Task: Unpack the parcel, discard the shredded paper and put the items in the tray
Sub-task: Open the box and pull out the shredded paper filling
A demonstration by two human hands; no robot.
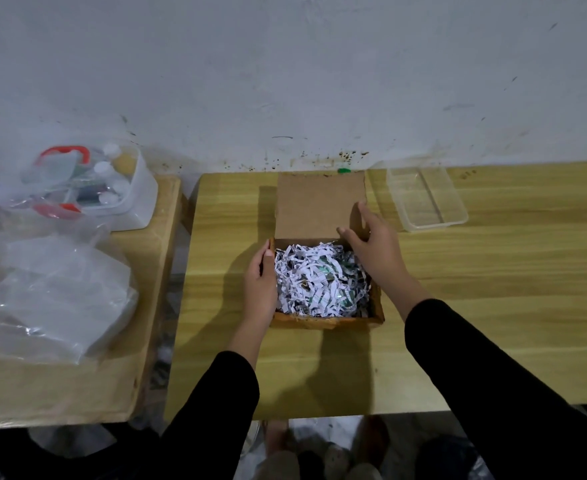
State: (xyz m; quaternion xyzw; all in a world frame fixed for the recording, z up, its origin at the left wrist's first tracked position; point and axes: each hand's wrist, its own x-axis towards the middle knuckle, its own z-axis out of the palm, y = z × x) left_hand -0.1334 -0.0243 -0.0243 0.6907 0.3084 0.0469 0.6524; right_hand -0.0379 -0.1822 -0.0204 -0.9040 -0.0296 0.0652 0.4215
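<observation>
A brown cardboard parcel box (323, 322) sits in the middle of the wooden table, its lid (319, 202) raised toward the wall. White shredded paper (316, 280) fills the box and hides whatever lies beneath. My left hand (259, 285) rests against the box's left wall, thumb at the rim. My right hand (375, 242) holds the lid's right edge near the hinge. A clear plastic tray (397, 199) stands behind and to the right of the box, with nothing in it.
A second wooden table on the left carries crumpled clear plastic bags (53, 292) and a white container (136, 206) with bottles and red-handled items. A gap separates the two tables. A white wall runs along the back.
</observation>
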